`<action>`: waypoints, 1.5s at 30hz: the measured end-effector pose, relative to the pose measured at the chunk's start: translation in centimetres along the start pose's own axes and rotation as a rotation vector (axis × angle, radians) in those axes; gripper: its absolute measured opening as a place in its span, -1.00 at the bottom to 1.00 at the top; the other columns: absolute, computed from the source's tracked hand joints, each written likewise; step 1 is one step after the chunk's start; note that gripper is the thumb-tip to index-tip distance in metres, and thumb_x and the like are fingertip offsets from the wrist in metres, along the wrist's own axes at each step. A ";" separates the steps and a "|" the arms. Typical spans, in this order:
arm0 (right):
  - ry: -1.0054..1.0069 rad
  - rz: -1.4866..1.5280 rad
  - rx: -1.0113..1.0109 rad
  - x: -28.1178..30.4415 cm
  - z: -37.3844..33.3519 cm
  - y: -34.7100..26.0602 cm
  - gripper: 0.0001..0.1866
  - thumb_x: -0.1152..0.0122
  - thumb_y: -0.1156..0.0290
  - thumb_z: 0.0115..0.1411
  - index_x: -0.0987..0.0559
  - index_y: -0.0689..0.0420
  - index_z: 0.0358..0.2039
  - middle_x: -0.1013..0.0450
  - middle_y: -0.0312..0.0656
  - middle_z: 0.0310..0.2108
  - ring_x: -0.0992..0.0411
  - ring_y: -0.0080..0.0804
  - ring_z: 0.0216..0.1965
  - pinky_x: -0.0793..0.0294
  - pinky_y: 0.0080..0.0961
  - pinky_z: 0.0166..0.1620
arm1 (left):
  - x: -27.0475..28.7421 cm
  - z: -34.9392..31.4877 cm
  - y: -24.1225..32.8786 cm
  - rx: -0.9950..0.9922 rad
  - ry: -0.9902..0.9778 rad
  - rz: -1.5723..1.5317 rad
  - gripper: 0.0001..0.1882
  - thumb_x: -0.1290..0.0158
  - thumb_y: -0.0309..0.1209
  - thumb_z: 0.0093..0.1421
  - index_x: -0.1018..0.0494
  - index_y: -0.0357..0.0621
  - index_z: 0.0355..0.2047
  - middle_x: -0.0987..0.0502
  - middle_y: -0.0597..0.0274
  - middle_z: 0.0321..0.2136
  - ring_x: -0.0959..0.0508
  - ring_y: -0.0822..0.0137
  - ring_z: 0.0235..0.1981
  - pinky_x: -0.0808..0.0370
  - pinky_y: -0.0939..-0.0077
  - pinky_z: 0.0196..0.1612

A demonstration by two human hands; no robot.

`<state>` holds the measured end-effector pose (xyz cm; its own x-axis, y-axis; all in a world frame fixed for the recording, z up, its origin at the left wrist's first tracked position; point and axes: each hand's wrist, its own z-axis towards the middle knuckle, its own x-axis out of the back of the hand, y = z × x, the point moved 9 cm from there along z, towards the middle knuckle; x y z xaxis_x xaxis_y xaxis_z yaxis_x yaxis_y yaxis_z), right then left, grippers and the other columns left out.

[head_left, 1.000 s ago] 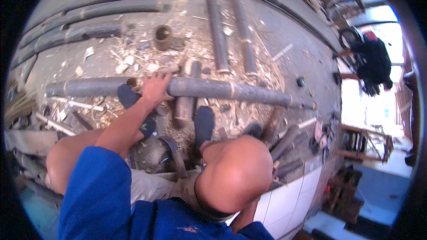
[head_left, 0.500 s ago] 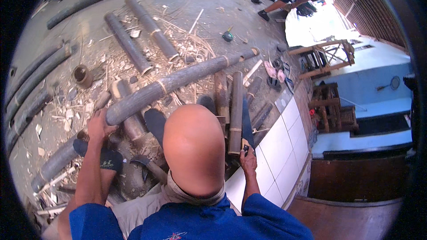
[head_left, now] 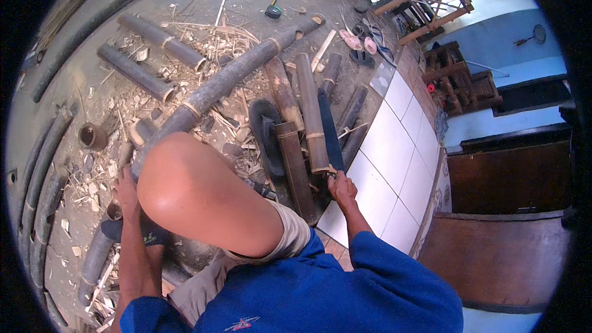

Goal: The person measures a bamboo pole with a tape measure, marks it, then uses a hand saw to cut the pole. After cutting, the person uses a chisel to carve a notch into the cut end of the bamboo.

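Observation:
A long dark bamboo pole [head_left: 213, 88] lies slantwise in front of me, a hole near its far end. My bare knee, bent across the middle, covers part of its near end. There my left hand [head_left: 127, 192] holds the pole, some fingers hidden. On the right my right hand [head_left: 343, 189] is closed round the handle of a handsaw [head_left: 328, 128], mostly hidden by the fingers. Its dark blade points away from me, beside a short bamboo length [head_left: 312, 120]. A black sandal [head_left: 266, 129] shows left of the bamboo pieces.
Wood chips and shavings [head_left: 213, 38] litter the floor. Cut bamboo lengths [head_left: 137, 73] lie ahead, with more poles [head_left: 44, 176] at far left. A tape measure [head_left: 273, 10] and pink sandals [head_left: 351, 40] lie farther off. White tiles [head_left: 388, 148] border the right, near wooden furniture [head_left: 453, 80].
My knee has swung left over the pole, uncovering the sandal. My right hand and the saw have shifted up in view. The other person has mostly left the view, leaving a foot.

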<state>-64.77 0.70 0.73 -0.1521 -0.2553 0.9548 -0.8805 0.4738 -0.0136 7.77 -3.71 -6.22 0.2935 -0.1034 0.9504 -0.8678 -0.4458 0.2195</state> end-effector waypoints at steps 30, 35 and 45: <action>-0.391 0.138 0.442 -12.0 -7.0 -15.6 -0.25 -0.19 -0.14 0.27 -0.50 0.26 0.20 -0.54 0.14 0.04 -0.52 0.07 0.01 -0.50 -0.06 0.09 | -6.8 -19.3 17.5 -1.161 -0.212 -0.191 -0.55 -0.30 -0.23 -0.13 -0.55 -0.10 -0.20 -0.54 -0.07 -0.14 -0.54 -0.14 -0.02 -0.54 0.02 0.04; -0.394 0.253 0.398 -10.9 -5.3 -15.1 -0.28 -0.19 -0.11 0.28 -0.50 0.28 0.19 -0.54 0.12 0.03 -0.52 0.04 -0.01 -0.49 -0.07 0.08 | -10.2 -18.7 17.2 -1.037 -0.231 -0.216 -0.62 -0.19 -0.24 0.11 -0.51 0.07 -0.04 -0.58 0.09 -0.05 -0.58 -0.04 0.02 -0.56 0.04 0.05; 0.187 0.974 0.330 16.7 0.7 -12.9 -0.32 -0.19 -0.05 0.30 -0.51 0.31 0.16 -0.54 0.07 0.02 -0.51 -0.03 -0.03 -0.49 -0.10 0.07 | -2.8 -7.4 14.6 0.009 -0.240 -1.123 -0.24 -0.23 -0.15 0.11 -0.24 -0.26 0.22 -0.49 -0.40 0.06 -0.51 -0.29 0.11 -0.44 -0.03 0.14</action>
<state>-56.26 -10.29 16.65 -0.8148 0.2613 0.5175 -0.4973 0.1438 -0.8556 -8.68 -3.38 -4.09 0.9698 0.1900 0.1529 -0.0658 -0.3999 0.9142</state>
